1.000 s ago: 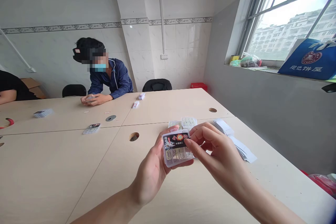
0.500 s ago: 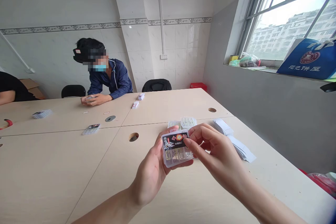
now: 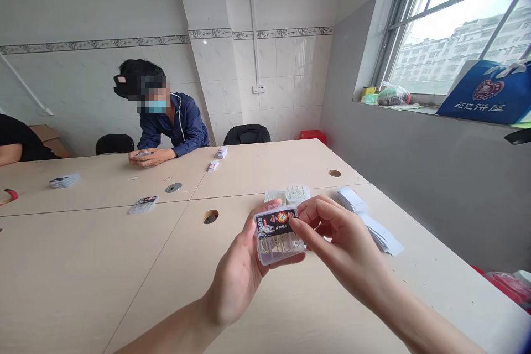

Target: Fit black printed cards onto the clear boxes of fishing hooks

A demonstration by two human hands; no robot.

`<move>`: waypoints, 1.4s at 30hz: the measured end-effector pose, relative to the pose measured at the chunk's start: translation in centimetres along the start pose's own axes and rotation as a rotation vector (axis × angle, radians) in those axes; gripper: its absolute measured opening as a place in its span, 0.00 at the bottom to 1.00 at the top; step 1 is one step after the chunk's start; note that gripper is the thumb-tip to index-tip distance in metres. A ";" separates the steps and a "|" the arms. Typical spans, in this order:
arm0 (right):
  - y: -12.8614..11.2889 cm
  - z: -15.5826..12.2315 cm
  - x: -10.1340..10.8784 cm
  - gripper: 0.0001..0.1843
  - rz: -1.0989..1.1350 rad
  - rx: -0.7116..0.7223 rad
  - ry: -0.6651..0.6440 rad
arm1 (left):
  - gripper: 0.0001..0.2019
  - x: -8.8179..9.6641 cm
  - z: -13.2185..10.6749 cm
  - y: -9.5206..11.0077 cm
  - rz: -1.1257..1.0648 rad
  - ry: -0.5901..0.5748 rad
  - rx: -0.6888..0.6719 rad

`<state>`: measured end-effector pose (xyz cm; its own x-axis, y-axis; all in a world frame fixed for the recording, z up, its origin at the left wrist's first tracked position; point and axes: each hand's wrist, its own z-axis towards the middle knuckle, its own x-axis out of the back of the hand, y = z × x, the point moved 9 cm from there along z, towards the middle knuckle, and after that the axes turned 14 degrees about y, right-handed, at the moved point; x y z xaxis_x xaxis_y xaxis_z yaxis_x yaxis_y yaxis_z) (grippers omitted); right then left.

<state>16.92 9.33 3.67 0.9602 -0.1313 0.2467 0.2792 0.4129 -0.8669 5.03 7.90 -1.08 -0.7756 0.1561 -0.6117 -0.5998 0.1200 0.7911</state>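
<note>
A small clear plastic box (image 3: 279, 235) with a black printed label and small metal hooks inside rests in my left hand (image 3: 238, 274), whose fingers wrap round its left side and bottom. My right hand (image 3: 338, 246) pinches the box's right edge with its fingertips. The box is held above the pale wooden table (image 3: 174, 265). Just behind it on the table lie more small clear boxes (image 3: 290, 194).
A row of white paper slips (image 3: 369, 221) lies to the right near the wall. A cable hole (image 3: 211, 216) sits ahead left. Across the table a person in a blue jacket (image 3: 166, 127) handles small items; another person's arm (image 3: 12, 149) shows far left. Small packs (image 3: 143, 204) lie scattered.
Both hands and the box have shifted slightly left and down; the grip is unchanged.
</note>
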 end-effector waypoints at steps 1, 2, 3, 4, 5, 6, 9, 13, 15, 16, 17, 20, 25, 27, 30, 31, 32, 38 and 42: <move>0.0 0.0 0.0 0.13 0.001 -0.003 -0.001 | 0.22 0.0 0.0 0.0 -0.002 0.001 0.000; 0.1 0.0 -0.1 0.13 0.000 -0.006 -0.002 | 0.22 0.0 0.0 0.0 -0.003 0.003 0.000; 0.1 0.0 -0.1 0.12 0.000 -0.008 -0.002 | 0.22 0.0 0.0 0.0 -0.004 0.004 0.000; 0.1 0.1 -0.1 0.12 0.001 -0.009 -0.003 | 0.22 0.0 0.0 -0.1 -0.006 0.004 -0.001; 0.1 0.1 0.0 0.12 0.002 -0.010 -0.001 | 0.22 0.0 0.0 -0.1 -0.006 0.004 -0.001; 0.1 0.1 0.0 0.12 0.004 -0.011 -0.001 | 0.22 0.0 0.0 -0.1 -0.006 0.004 -0.001; 0.1 0.1 0.0 0.12 0.015 -0.009 -0.001 | 0.22 0.0 0.2 0.0 -0.006 0.005 -0.004; 0.0 0.1 0.0 0.13 0.018 -0.003 0.005 | 0.22 0.0 0.2 0.0 -0.003 0.008 -0.008; -0.1 0.1 0.0 0.12 0.022 -0.001 0.008 | 0.22 -0.1 0.1 -0.1 0.001 0.006 -0.002; -0.1 0.1 0.0 0.12 0.021 -0.001 0.008 | 0.22 -0.1 0.0 -0.1 0.001 0.004 0.001; -0.1 0.1 0.0 0.12 0.020 -0.003 0.007 | 0.22 -0.1 0.0 -0.1 -0.001 0.002 0.001; 0.1 0.0 0.0 0.12 0.014 -0.011 0.005 | 0.21 -0.1 0.0 0.0 -0.008 -0.005 -0.010; 0.2 0.1 0.2 0.12 0.017 -0.009 0.014 | 0.21 -0.1 0.0 0.1 -0.004 -0.016 -0.018; 0.2 0.1 0.2 0.12 0.015 -0.007 0.018 | 0.21 -0.2 0.0 0.2 0.000 -0.016 -0.018; 0.2 0.1 0.2 0.12 0.015 -0.011 0.015 | 0.21 -0.1 0.1 0.1 0.003 -0.006 -0.016; 0.2 0.1 0.2 0.12 0.016 -0.013 0.014 | 0.21 -0.1 0.1 0.1 0.003 -0.003 -0.014; 0.2 0.1 0.2 0.12 0.018 -0.015 0.012 | 0.21 -0.1 0.1 0.1 0.003 0.001 -0.012; 0.1 0.2 0.1 0.13 0.031 -0.009 0.012 | 0.21 0.0 0.0 -0.1 0.004 0.002 -0.009; 0.1 0.1 0.1 0.13 0.037 -0.012 0.006 | 0.21 0.1 0.0 0.0 0.000 0.005 -0.014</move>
<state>17.00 9.46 3.70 0.9697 -0.1221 0.2118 0.2435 0.4063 -0.8807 4.97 7.94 -1.18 -0.7763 0.1506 -0.6121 -0.6028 0.1064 0.7908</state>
